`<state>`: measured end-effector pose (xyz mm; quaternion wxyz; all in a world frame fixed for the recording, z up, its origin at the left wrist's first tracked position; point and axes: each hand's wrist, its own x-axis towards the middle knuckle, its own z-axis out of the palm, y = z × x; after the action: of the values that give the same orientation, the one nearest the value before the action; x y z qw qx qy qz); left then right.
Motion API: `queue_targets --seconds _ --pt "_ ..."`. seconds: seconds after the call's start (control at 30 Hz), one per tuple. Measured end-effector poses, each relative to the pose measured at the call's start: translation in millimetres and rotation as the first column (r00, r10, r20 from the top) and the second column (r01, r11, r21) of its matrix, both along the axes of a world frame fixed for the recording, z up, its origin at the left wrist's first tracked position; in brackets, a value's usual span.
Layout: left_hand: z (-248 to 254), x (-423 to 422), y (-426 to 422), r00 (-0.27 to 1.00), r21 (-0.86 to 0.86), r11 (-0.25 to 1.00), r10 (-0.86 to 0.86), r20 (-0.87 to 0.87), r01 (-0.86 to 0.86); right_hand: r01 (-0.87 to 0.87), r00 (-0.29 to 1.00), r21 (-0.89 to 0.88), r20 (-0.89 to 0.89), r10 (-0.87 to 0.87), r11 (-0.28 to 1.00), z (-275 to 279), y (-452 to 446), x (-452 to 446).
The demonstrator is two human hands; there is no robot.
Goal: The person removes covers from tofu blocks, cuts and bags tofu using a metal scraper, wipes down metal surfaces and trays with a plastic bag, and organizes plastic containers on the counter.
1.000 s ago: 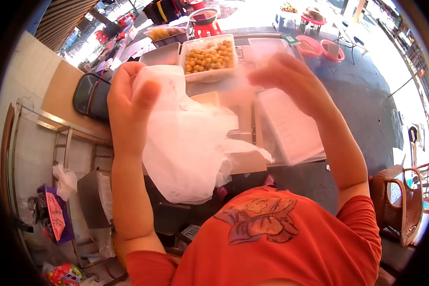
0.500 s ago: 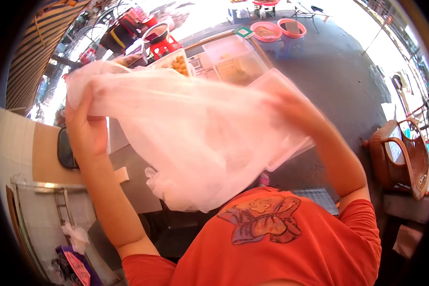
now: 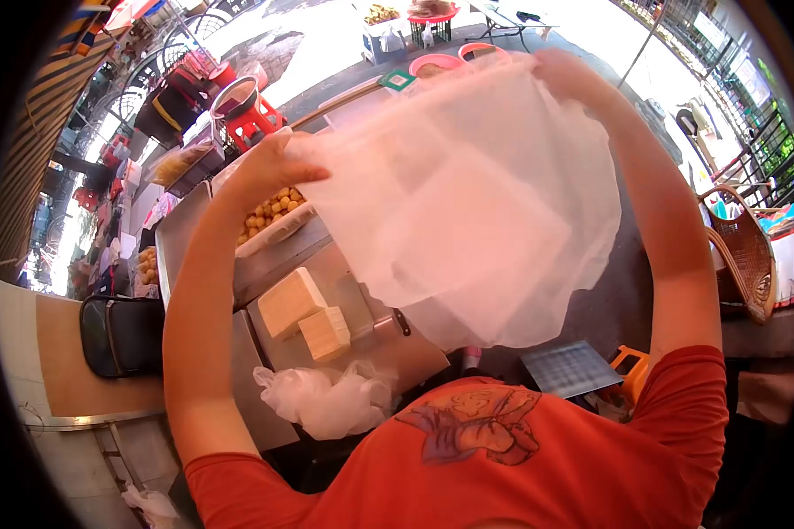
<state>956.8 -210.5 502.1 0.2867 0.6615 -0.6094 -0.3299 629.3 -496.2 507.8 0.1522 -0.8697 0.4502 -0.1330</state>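
A thin, see-through white sheet (image 3: 370, 203), cloth or plastic, is stretched out in front of me above the work table. My left hand (image 3: 278, 172) pinches its upper left corner, thumb pointing right. At the upper right, my right hand (image 3: 573, 78) is closed on the other corner, its fingertips partly hidden. A paler square shape shows through the middle of the sheet; I cannot tell what it is. Below my left hand lie two pale yellow tofu-like blocks (image 3: 291, 301) on a board. Beside them is a knife handle (image 3: 402, 323).
A crumpled white bag-like bundle (image 3: 326, 397) lies at the table's near edge. A white tray (image 3: 282, 231) of round golden balls sits left of the sheet. A red stool (image 3: 254, 119) with a bowl stands beyond. To the right are a wicker basket (image 3: 750, 264) and an orange stool (image 3: 628, 372).
The sheet has been pulled up and spread wider. My right hand rose and my left hand shifted right. The view turned, so the blocks and knife handle now show.
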Motion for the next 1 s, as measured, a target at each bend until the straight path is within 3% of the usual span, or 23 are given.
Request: queue_targets --seconds 0.07,0.1,0.13,0.2,0.27,0.3,0.4,0.47,0.5,0.53,0.57,0.6,0.67,0.77,0.87,1.0 --pt "-22.4 48.2 -50.0 0.986 -0.166 0.978 0.145 0.079 -0.130 0.207 0.974 -0.110 0.116 -0.194 0.972 14.8 -5.7 20.1" --pt "-15.5 62.9 -74.5 0.871 -0.356 0.884 0.409 0.272 -0.304 0.207 0.946 -0.208 0.292 -0.142 0.956 20.1 -27.8 22.8" --pt "-7.1 74.1 -94.1 0.654 -0.560 0.728 0.652 0.385 -0.395 0.224 0.890 -0.301 0.452 -0.069 0.927 24.7 -45.8 22.6" --pt "22.4 91.4 -110.0 0.510 -0.821 0.387 0.849 0.139 -0.420 0.391 0.792 -0.419 0.607 -0.068 0.819 86.2 -6.4 35.3" --pt "60.3 87.5 -103.6 0.508 -0.861 0.290 0.861 0.043 -0.418 0.337 0.660 -0.826 0.549 0.512 0.452 103.7 -6.1 22.1" --pt "73.2 81.8 -93.7 0.505 -0.913 0.230 0.862 0.030 -0.338 0.297 0.684 -0.892 0.448 0.575 0.341 114.0 16.4 11.9" --pt "64.3 63.6 -50.4 0.464 -0.995 0.073 0.885 0.031 -0.073 0.258 0.629 -0.798 0.567 0.532 0.545 85.6 50.2 -28.5" --pt "30.9 39.5 -16.2 0.512 -0.965 0.208 0.819 0.260 0.157 0.174 0.845 -0.864 0.377 0.379 0.472 37.2 48.9 -73.0" --pt "10.1 23.4 -0.1 0.542 -0.921 0.362 0.750 0.379 0.143 0.081 0.909 -0.864 0.268 0.318 0.497 18.2 64.1 -89.2" --pt "-15.6 15.1 15.4 0.464 -0.824 0.515 0.685 0.562 0.238 -0.012 0.954 -0.848 0.150 0.261 0.530 -1.7 80.8 -103.3" --pt "-46.0 6.5 29.2 0.559 -0.760 0.614 0.560 0.611 0.214 -0.050 0.958 -0.796 0.132 0.254 0.604 -27.8 85.8 -115.7" --pt "-75.2 1.9 40.0 0.563 -0.683 0.666 0.455 0.690 0.299 -0.087 0.961 -0.734 0.115 0.250 0.674 -56.0 89.5 -127.2" --pt "-138.1 -13.9 60.1 0.616 -0.595 0.766 0.353 0.704 0.242 -0.096 0.985 -0.615 0.054 0.164 0.783 -106.2 104.8 -145.8" --pt "-193.9 -50.3 81.2 0.654 -0.435 0.890 0.250 0.714 0.135 -0.031 0.996 -0.506 0.059 0.070 0.862 -167.0 126.7 -163.6" --pt "-226.4 -75.7 94.5 0.688 -0.292 0.956 0.194 0.699 0.027 0.025 0.998 -0.412 0.062 0.001 0.911 -199.4 147.2 -178.1" --pt "-241.7 -104.2 113.1 0.699 -0.178 0.984 0.107 0.707 0.028 0.077 0.997 -0.311 0.032 -0.070 0.947 -224.1 166.2 -204.3"
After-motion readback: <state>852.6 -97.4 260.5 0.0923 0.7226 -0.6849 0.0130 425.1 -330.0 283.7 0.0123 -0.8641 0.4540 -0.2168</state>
